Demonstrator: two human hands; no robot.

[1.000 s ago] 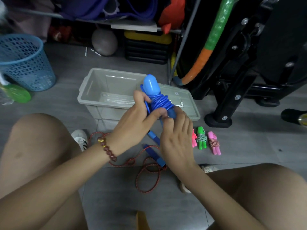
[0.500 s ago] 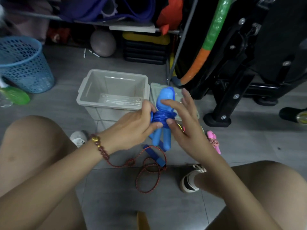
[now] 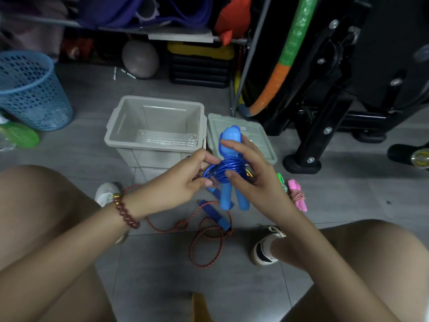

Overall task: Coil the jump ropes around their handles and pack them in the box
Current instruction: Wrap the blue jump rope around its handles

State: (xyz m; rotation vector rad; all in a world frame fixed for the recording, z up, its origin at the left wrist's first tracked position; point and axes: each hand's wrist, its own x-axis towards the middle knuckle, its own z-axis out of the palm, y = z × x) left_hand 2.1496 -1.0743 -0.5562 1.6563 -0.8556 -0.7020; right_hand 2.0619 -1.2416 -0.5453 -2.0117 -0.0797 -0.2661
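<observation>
Pinching the glossy cord at the left edge of the coil, the left hand (image 3: 183, 182) has thumb and fingertips closed on the blue jump rope (image 3: 228, 194), while the right hand (image 3: 250, 177) clasps the same bundle from the right: thumb pressed on the front of the windings, forefinger laid across the rounded handle tops, the other fingers spread loosely behind. The bundle hangs upright in the air between the knees, just near of the lid (image 3: 262, 135) and to the right of the open box (image 3: 111, 135), its two smooth plastic handles pointing down. A second ago it sat higher, over the box's near right rim, with the back of the right hand covering it; now it is lower and the right palm faces this way. The box is a grey, hard-plastic tub with nothing visible inside but a ribbed bottom. On the tiled floor (image 3: 162, 275), a red braided rope (image 3: 206, 242) lies loose in loops, and farther right a green bundle (image 3: 281, 180) and a pink bundle (image 3: 297, 194) lie wound side by side.
</observation>
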